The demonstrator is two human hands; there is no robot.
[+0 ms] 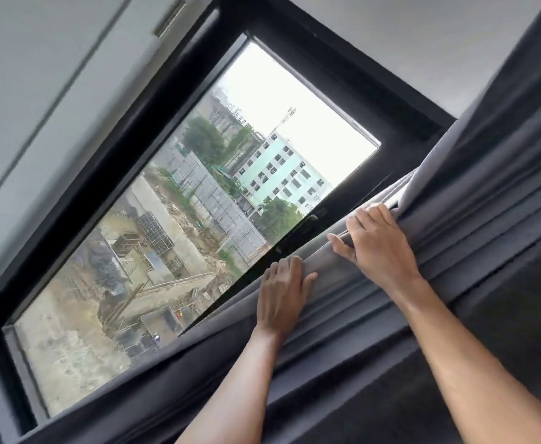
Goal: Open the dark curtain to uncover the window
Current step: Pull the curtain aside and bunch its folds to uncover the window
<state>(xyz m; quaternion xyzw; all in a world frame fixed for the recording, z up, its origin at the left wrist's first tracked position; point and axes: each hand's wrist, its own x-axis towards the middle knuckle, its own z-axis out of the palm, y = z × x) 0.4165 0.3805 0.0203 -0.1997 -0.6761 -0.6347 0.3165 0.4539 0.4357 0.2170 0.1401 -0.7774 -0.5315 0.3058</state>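
Note:
The view is tilted. A dark grey curtain [474,225] hangs in gathered folds across the right and lower part of the frame. Its leading edge runs diagonally along a black-framed window [179,200], whose glass shows buildings and a pale sky. My left hand [283,294] grips the curtain's leading edge low down, fingers wrapped over the fold. My right hand [376,240] holds the same edge higher up, fingers curled into the bunched folds. The window's right part is hidden behind the cloth.
A white wall [407,43] lies above the window frame. At the upper left are pale cabinet panels [38,91] with a small metal handle [169,17]. The black window frame [70,225] is wide and deep.

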